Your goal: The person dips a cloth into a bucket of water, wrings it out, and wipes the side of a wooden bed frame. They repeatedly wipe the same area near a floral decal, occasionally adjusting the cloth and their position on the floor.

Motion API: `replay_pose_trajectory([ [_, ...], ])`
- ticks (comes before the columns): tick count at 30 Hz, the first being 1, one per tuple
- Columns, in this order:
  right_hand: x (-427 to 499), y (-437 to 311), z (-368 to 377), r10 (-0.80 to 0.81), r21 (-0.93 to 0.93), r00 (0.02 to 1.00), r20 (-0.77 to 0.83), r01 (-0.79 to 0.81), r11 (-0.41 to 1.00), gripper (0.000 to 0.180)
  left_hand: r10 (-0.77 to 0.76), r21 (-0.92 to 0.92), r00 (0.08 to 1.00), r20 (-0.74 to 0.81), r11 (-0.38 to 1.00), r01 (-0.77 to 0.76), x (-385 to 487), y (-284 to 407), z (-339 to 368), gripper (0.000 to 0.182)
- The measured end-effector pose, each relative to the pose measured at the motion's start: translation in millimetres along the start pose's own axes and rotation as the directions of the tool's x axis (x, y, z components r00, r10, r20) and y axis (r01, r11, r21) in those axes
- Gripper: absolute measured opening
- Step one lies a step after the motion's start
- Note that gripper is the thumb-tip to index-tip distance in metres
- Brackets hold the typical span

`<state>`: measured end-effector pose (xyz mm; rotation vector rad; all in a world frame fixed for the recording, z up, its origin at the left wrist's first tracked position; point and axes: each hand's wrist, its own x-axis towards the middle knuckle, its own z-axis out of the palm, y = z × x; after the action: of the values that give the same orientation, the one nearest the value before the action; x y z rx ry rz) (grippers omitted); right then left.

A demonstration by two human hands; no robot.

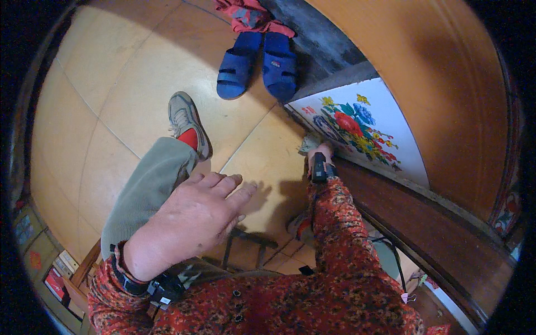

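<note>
My left hand (197, 211) hovers palm down over the floor beside my bent knee, fingers slightly apart and nothing in it. Farther right, my right hand (320, 154) reaches down to the lower edge of a white panel (402, 113) printed with colourful flowers. A crumpled greyish cloth (309, 144) shows at its fingers, gripped against or close to that edge. The fingertips are partly hidden by the wrist and a black device (319, 167) strapped there. Another black device (166, 289) is strapped to my left wrist.
Blue slippers (258, 67) stand on the tiled floor (125, 83), with a red cloth (251, 16) behind them. My grey shoe (184, 117) is planted at left. A dark wooden ledge (410, 217) runs along the right, below an orange-brown surface (452, 104). A dark-framed stool (247, 243) is partly hidden below.
</note>
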<state>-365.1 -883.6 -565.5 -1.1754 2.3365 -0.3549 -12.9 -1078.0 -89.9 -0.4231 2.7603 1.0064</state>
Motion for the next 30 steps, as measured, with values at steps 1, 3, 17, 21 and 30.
replay_pose_trajectory([
  [1,3.5,4.2,10.0,0.108,0.066,0.987,0.119,-0.116,0.991,0.059,0.004,0.000,1.000,0.007,1.000,-0.004,0.5,0.7,0.7,0.045],
  [3,11.4,-11.9,47.2,0.250,0.062,0.941,-0.230,-0.242,0.968,0.066,0.015,0.003,1.000,0.024,1.000,-0.015,1.8,1.9,1.9,0.045],
  [17,9.3,16.9,30.8,-0.037,0.375,0.998,-0.058,0.056,0.925,0.087,-0.041,-0.011,0.989,0.140,0.999,0.043,0.0,-1.0,0.5,0.047],
  [21,40.5,-55.0,25.2,0.000,0.728,0.999,0.038,-0.028,0.685,0.082,-0.060,0.012,0.986,0.153,0.998,0.059,2.3,-2.9,0.5,0.048],
  [30,5.6,-135.3,-44.1,0.365,0.903,0.847,0.385,-0.265,-0.338,0.063,0.006,0.034,1.000,0.026,0.999,-0.007,1.2,-1.7,0.0,0.047],
])
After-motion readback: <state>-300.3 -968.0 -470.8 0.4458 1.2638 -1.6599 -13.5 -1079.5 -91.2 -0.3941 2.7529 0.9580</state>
